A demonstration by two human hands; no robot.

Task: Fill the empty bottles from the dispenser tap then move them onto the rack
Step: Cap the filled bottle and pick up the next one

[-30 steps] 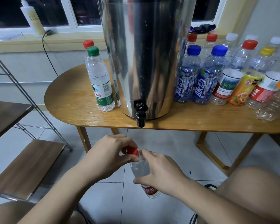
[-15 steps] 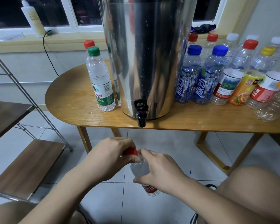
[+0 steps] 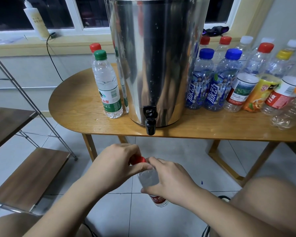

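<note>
Below the tap (image 3: 150,124), the left hand (image 3: 116,166) pinches the red cap (image 3: 138,159) while the right hand (image 3: 169,178) grips the bottle (image 3: 149,177); better to hold it upright and steady while twisting.

both forearms extended forward from the bottom edge and met low in the middle. the left hand (image 3: 116,165) was curled over the red cap (image 3: 138,159), thumb and fingers pinching it. the right hand (image 3: 169,179) was wrapped round the bottle (image 3: 148,177) just below the neck (knuckles up, thumb toward the left hand). bare knees showed at both lower corners.
</note>
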